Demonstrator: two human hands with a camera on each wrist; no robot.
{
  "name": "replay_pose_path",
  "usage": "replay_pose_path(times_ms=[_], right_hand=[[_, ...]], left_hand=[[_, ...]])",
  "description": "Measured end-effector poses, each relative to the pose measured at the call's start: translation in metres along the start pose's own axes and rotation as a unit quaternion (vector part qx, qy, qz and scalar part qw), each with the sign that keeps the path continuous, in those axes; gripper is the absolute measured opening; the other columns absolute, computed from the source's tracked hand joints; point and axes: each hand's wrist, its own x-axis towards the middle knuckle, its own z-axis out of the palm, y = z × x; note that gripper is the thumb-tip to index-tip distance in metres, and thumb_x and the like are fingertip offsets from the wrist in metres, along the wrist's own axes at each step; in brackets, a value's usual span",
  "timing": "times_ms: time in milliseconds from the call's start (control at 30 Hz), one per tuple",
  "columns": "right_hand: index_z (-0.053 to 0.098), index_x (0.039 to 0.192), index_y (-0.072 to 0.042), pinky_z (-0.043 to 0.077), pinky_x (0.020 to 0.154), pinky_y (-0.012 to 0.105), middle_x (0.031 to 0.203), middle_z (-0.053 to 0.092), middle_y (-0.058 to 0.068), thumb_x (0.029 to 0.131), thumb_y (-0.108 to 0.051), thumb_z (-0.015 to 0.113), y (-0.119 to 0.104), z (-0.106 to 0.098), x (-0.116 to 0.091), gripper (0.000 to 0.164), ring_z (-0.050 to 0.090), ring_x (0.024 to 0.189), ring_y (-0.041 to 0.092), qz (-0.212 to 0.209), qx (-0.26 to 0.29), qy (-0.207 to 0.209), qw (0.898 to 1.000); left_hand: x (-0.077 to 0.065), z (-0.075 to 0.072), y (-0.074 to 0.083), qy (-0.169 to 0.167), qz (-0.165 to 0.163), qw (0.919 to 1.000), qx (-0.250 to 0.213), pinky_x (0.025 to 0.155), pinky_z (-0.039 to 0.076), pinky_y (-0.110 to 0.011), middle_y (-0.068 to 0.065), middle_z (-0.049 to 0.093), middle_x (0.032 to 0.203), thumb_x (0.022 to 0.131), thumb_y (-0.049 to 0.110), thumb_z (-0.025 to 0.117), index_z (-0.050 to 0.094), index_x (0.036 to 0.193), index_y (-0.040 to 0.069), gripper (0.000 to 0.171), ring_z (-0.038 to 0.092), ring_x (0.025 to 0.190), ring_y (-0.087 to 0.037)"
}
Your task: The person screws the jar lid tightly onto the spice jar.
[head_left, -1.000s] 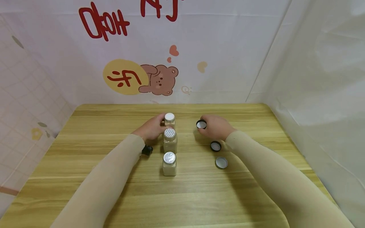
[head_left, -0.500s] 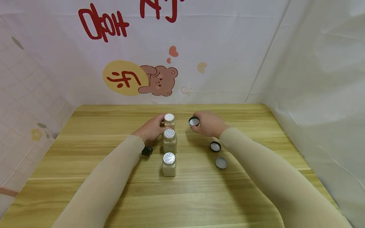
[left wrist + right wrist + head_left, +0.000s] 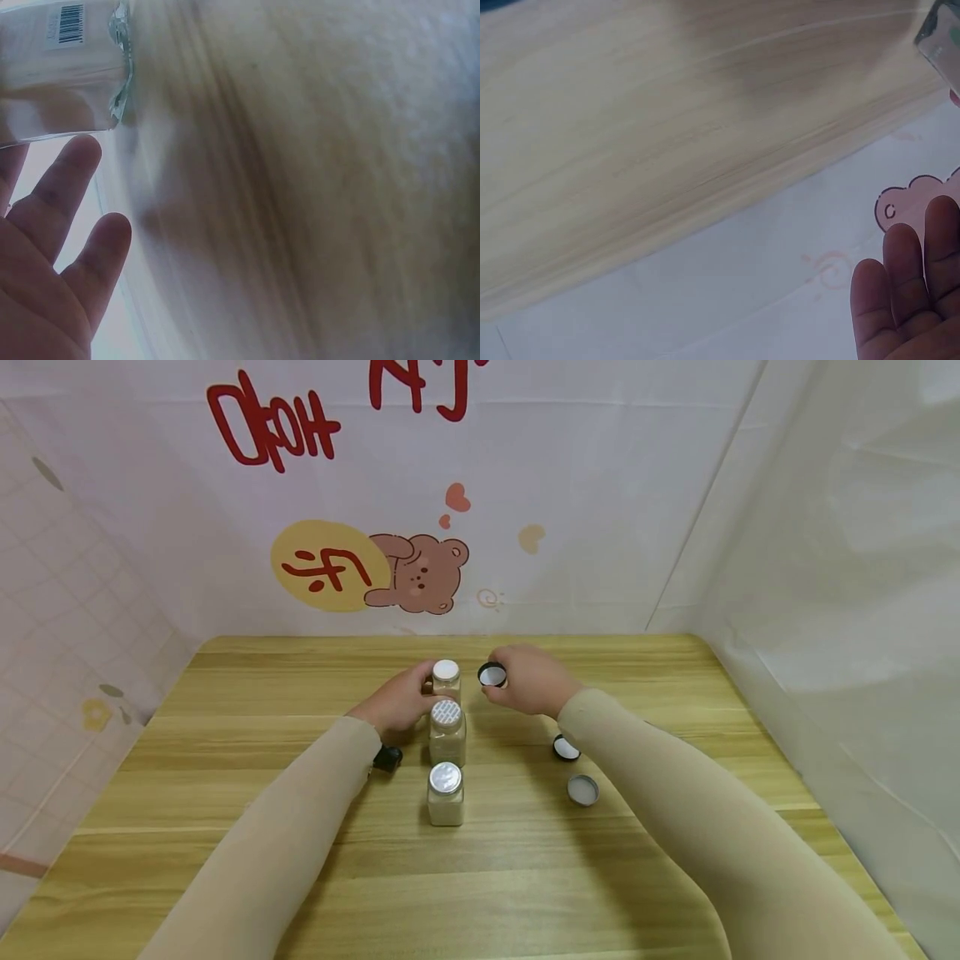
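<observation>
Standing upright at the back of a short row, the far jar is pinched between the thumb and fingers of the left hand. It is clear and glassy, with a round white top and a small barcode label; the characters beside the bars are too small for me to read. Just to its right, apart from it, the right hand pinches a held lid, dark-rimmed and pale inside, while its other fingers lie nearly straight. Nearer me come the middle jar, its white top printed with rows of dashes, and the square-sided near jar, topped in shiny silver. A black-rimmed lid and a grey lid lie hollow side up on the wood-grained worktop. Behind hangs creased white cloth with red lettering and a brown bear.
</observation>
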Motion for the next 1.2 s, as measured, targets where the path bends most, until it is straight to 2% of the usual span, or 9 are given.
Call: replay_pose_path(times_ms=[433,833,1200], right_hand=[[0.069,0.117,-0.008,0.056,0.088,0.038,0.101,0.072,0.002,0.095,-0.039,0.072,-0.011,-0.001,0.006,0.038,0.067,0.093,0.021,-0.013,-0.009,0.002,1.0],[0.068,0.122,-0.006,0.057,0.091,0.039,0.106,0.074,0.005,0.095,-0.037,0.072,-0.022,-0.002,0.009,0.041,0.069,0.096,0.024,-0.021,-0.014,0.007,1.0],[0.067,0.124,-0.006,0.056,0.092,0.039,0.108,0.074,0.006,0.095,-0.036,0.072,-0.027,0.0,0.013,0.042,0.069,0.098,0.024,-0.015,-0.013,0.004,1.0]], left_hand=[[0.001,-0.001,-0.003,-0.002,-0.002,1.0,-0.001,0.121,0.04,-0.056,-0.008,0.058,0.149,0.102,0.033,0.072,0.049,0.146,0.025,0.05,0.051,0.144,-0.033],[0.0,0.0,-0.005,0.001,0.019,0.9998,0.011,0.121,0.039,-0.054,-0.01,0.058,0.149,0.103,0.029,0.071,0.047,0.15,0.022,0.053,0.052,0.143,-0.033],[-0.001,0.001,-0.004,-0.004,-0.001,1.0,-0.009,0.121,0.038,-0.057,-0.008,0.056,0.153,0.104,0.029,0.07,0.048,0.148,0.025,0.05,0.05,0.146,-0.034]])
